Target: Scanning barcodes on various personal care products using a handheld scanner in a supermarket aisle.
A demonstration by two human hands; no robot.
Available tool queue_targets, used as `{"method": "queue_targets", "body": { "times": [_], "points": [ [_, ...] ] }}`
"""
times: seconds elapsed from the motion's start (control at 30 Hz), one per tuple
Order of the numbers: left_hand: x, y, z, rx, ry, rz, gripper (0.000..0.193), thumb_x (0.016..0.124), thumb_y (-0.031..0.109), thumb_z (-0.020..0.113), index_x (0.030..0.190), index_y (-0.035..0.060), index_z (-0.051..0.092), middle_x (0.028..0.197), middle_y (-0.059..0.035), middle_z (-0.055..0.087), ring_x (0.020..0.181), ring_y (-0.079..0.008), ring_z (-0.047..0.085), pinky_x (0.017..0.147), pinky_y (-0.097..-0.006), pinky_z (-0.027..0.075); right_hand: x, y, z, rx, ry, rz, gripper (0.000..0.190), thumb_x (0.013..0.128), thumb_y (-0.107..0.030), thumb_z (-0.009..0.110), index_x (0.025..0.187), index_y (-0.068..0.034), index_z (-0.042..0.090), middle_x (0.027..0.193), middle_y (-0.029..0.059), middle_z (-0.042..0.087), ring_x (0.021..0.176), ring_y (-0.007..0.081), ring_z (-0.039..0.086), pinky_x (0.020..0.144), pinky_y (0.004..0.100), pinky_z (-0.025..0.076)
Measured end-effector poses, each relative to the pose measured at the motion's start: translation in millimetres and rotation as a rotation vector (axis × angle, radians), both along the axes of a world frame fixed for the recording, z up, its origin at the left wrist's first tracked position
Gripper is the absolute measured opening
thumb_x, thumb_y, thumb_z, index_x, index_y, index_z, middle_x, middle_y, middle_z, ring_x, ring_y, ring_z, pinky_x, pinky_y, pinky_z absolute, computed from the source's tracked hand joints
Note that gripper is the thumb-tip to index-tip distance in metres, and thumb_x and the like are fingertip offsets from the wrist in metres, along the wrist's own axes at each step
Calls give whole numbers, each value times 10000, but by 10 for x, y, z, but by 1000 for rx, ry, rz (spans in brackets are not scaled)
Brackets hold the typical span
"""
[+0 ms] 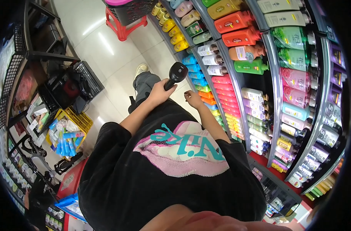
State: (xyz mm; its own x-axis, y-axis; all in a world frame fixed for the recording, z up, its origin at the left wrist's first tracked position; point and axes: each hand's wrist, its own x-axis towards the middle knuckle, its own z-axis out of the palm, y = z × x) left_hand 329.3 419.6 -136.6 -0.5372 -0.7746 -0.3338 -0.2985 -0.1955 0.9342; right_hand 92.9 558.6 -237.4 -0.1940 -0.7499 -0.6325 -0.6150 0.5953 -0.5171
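My left hand (160,93) is closed around the handle of a black handheld device (178,73), apparently a barcode scanner. Its wide rounded head points up and away from my body. My right hand (194,99) is a little to the right, with loosely curled fingers and nothing visible in it. Beyond that hand, blue bottles (196,75) and orange bottles (207,97) stand in rows on the shelving. Red pump bottles (233,21) and pink bottles (223,86) fill other shelves to the right.
A red plastic stool (123,34) bears a dark basket (129,14) ahead. At left are a keyboard (89,76), a yellow crate (87,122) of packaged goods and a black wire rack (12,69). A blue container (68,202) and more shelves are near the bottom left.
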Motion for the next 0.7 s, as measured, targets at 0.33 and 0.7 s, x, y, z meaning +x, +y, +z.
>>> {"method": "queue_targets", "body": {
  "times": [0.33,0.7],
  "points": [
    [-19,21,73,17,-16,-30,325,869,297,692,872,-17,604,652,-68,551,625,-140,498,620,-318,436,-90,359,29,120,45,-43,355,942,-271,557,1130,24,615,988,182,701,782,229,717,746,346,547],
    [-1,40,-11,-12,-5,19,318,873,296,690,891,-12,613,641,-43,526,618,-127,481,607,-315,424,-118,351,-65,95,9,-69,354,937,-259,573,1129,36,611,1000,183,686,764,226,709,715,347,546]
  ]
}}
